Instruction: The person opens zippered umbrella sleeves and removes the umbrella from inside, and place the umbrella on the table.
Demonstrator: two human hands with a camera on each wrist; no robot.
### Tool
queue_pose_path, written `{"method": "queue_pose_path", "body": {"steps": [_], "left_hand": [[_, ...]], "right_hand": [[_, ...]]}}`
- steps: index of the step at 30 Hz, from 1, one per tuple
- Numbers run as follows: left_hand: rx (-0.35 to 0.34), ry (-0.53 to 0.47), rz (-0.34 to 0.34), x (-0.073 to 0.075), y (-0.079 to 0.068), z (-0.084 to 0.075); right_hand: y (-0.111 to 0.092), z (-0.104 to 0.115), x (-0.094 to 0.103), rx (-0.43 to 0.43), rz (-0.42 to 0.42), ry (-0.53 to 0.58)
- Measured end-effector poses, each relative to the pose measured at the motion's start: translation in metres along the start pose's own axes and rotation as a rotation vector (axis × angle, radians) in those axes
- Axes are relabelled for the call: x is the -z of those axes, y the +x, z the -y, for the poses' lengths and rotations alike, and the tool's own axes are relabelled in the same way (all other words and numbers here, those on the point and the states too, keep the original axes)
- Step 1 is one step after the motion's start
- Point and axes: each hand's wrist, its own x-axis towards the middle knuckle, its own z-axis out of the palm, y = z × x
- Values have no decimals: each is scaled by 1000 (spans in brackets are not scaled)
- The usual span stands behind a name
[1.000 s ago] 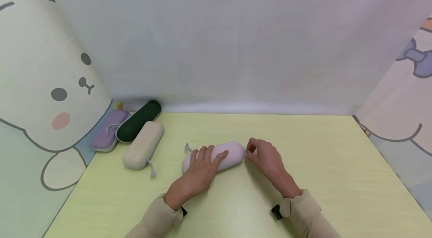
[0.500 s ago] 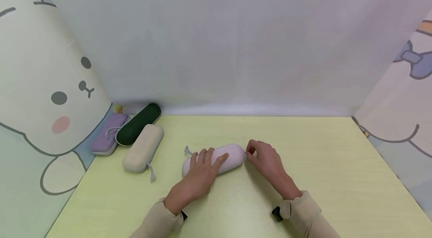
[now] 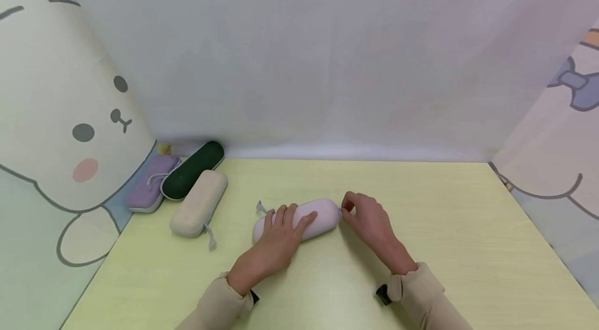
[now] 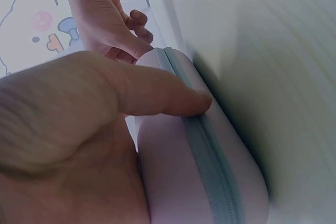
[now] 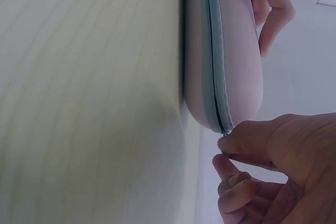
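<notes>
A pale pink zip case [image 3: 323,215], rounded at both ends, lies aslant on the table with a grey strap at its far left. Across its left half my left hand [image 3: 276,241] holds it down, fingers over the top. In the left wrist view the thumb [image 4: 178,95] presses on the grey-green zip band [image 4: 207,156]. At the case's right end my right hand [image 3: 372,221] pinches the small zipper pull [image 5: 224,142] between thumb and forefinger. A thin dark line runs along the zip seam [image 5: 213,61] in the right wrist view.
At the table's left back lie three more cases: a purple one [image 3: 152,184], a dark green one [image 3: 192,171] and a cream one [image 3: 198,205] with a grey strap. A small yellowish thing [image 3: 164,148] sits behind the purple case. A pale curtain [image 3: 327,60] hangs behind the table.
The head view shifts slightly up and down. Both hands and the pink case keep their places on the table.
</notes>
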Motion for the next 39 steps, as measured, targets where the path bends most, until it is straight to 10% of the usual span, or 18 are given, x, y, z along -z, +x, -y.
{"method": "queue_pose_path", "body": {"steps": [39], "left_hand": [[-35, 4, 27, 1, -2, 1]], "right_hand": [[13, 1, -1, 55, -2, -61]]}}
